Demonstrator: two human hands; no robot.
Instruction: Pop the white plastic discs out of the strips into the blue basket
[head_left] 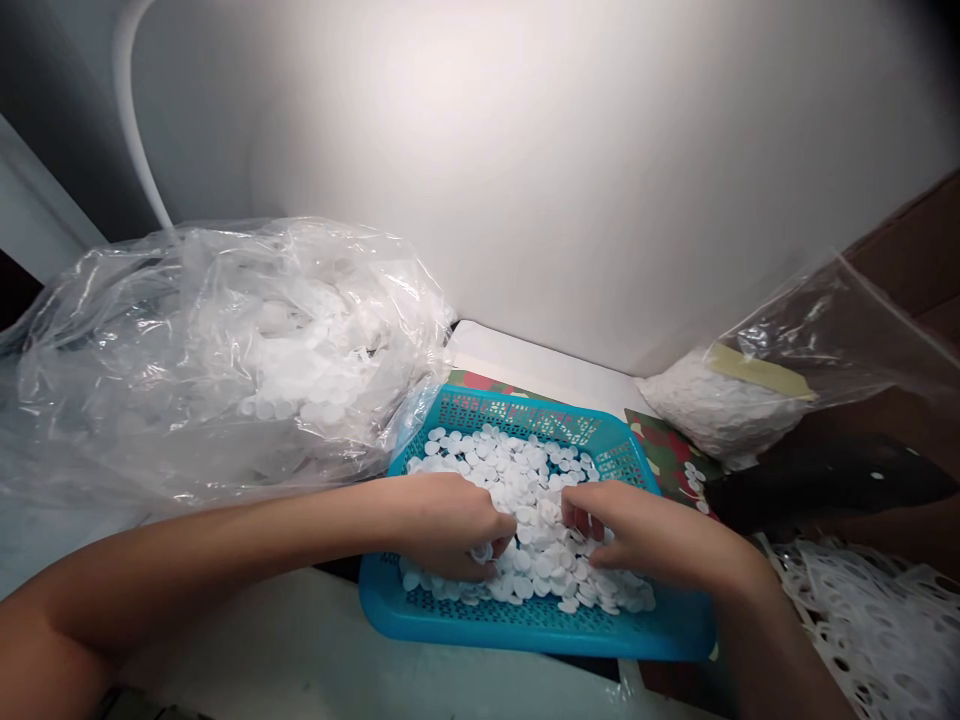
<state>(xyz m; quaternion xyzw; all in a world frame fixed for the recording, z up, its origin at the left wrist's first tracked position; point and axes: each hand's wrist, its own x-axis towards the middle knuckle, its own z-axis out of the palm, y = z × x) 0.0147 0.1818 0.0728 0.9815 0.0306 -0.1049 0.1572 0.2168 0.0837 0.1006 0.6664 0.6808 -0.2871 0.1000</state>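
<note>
A blue plastic basket [450, 632] with a lattice of holes stands before me, its floor covered by small, thin white discs [525, 470]. My left hand [454, 525] is inside the basket on the left, fingers curled in, with a few white discs showing in its grasp. On the right, my right hand [611, 525] reaches over the basket wall into the discs. Its fingers bend downward and the thumb is apart from them; I see nothing held between them. The tips of some of its fingers are hidden among the discs.
A large clear plastic bag [187, 360] of white pieces lies left. A smaller bag [724, 405] with a yellow label sits back right. Punched white sheet scraps [877, 620] pile at lower right. Several loose discs [694, 476] lie on the patterned surface. A pale wall [525, 180] rises behind.
</note>
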